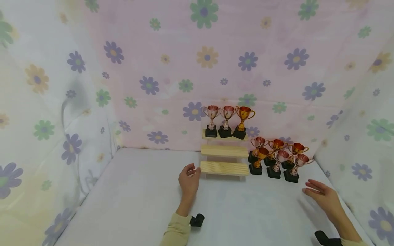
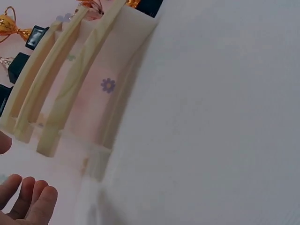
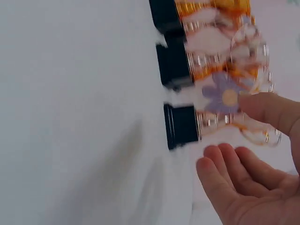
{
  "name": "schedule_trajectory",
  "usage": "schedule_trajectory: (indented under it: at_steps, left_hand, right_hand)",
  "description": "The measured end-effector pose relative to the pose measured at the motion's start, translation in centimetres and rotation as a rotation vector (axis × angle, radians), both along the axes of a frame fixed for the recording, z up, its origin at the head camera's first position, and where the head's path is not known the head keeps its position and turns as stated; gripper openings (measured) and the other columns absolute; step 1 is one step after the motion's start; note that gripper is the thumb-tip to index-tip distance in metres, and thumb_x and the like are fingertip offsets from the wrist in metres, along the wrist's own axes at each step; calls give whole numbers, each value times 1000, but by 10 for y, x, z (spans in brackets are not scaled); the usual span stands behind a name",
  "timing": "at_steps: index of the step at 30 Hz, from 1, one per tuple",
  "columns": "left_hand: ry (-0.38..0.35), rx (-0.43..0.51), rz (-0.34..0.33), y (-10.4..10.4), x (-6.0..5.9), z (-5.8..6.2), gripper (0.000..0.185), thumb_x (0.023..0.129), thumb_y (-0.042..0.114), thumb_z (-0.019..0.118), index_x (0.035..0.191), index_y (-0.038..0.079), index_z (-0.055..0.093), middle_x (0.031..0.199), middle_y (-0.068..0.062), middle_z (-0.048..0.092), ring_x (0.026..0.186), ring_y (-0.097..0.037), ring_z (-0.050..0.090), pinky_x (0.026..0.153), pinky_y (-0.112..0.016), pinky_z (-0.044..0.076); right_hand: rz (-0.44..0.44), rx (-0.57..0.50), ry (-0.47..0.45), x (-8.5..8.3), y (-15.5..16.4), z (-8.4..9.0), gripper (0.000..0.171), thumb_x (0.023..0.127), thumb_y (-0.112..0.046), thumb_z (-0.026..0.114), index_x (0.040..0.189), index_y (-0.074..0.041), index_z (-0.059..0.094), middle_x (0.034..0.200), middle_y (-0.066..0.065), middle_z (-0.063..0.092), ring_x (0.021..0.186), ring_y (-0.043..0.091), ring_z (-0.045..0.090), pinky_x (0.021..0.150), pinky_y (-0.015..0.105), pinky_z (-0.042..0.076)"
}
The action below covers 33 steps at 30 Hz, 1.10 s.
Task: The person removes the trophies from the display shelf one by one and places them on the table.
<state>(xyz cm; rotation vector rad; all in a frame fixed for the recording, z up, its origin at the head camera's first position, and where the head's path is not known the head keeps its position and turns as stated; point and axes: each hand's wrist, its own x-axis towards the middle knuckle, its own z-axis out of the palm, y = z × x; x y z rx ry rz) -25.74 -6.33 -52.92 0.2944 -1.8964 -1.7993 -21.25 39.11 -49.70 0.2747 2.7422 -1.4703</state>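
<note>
- Presently, your left hand lies at the centre of the head view, just beside the left end of the wooden stand; its fingers are loosely bent and grip nothing.
- Your right hand, lower right of the frame, has its fingers loosely extended and its thumb parted from them; it holds nothing and lies apart from the nearest rose-toned cup.
- Three trophies stand upright on the top plank, just above and right of centre; six more cups, gold and rose-toned, stand in two rows on the white table, right of the stand.
- For sound handling, you would do best to pinch a cup by its stem, sparing the thin handles, and to raise it vertically so its black base clears its neighbours; your left fingers could meanwhile steady the stand.
- Lettering: you can read no brand or label on bases, planks or the black wrist mounts; the backdrop shows flowers only.
</note>
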Motion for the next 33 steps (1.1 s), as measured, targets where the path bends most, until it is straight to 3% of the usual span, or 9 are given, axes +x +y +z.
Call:
schedule_trajectory:
  at_steps: [3,6,11,15,19,22,27,30,33]
  left_hand:
    - [51,-31,-27,-8,0,12,27,86,1,75,111,-6,70,108,-24,70,99,-40,67,90,-49,60]
    - [75,-60,-66,-14,-7,29,28,86,1,75,113,-4,70,111,-20,70,104,-38,65,96,-54,57]
    - [129,-122,-180,-14,-29,76,38,87,3,74,123,-4,65,122,-20,66,114,-38,63,104,-53,53]
    - [175,-160,-261,-15,-50,119,50,88,4,75,134,-6,58,131,-26,59,121,-45,58,108,-54,50]
    - [177,-201,-327,-15,-71,147,63,87,5,77,142,-8,49,137,-30,53,126,-47,54,109,-55,48]
    - [153,-216,-361,-13,-85,158,68,86,5,78,145,-7,46,140,-27,52,129,-44,52,110,-52,48]
    - [102,-285,-402,-7,-100,171,73,87,10,80,149,-3,42,145,-23,50,133,-39,50,114,-45,46]
    - [70,-331,-414,-4,-104,177,74,88,12,79,150,-2,41,145,-22,50,133,-37,50,114,-44,45]
    - [54,-349,-419,-1,-108,180,72,90,15,78,150,0,41,144,-22,50,132,-37,51,113,-44,46]
  right_hand:
    - [132,-3,-51,12,-25,-3,61,101,-19,65,145,15,40,134,31,60,92,-8,64,79,16,57]
    - [238,-67,-84,13,-61,-7,54,100,-15,65,142,13,46,130,28,64,102,11,70,85,24,60]
    - [295,-101,-57,1,-118,-15,50,100,-16,66,141,8,51,127,24,66,110,30,68,87,33,62]
    - [241,-160,-20,-17,-152,-22,54,102,-18,63,145,8,45,135,29,59,112,32,67,88,34,62]
    - [126,-343,-46,-34,-178,-27,56,105,-16,56,150,11,37,142,32,51,112,26,65,90,29,61]
    - [34,-520,-76,-43,-191,-29,58,106,-17,52,151,12,32,139,29,52,108,18,63,90,24,59]
    - [-119,-787,-129,-50,-198,-29,59,107,-19,49,156,7,27,130,11,54,98,6,61,89,18,57]
    - [-159,-908,-168,-52,-197,-28,59,108,-16,47,159,2,24,141,11,47,98,3,60,95,18,55]
    - [-155,-962,-183,-54,-196,-28,60,109,-13,47,160,0,20,154,16,35,98,2,61,102,20,53]
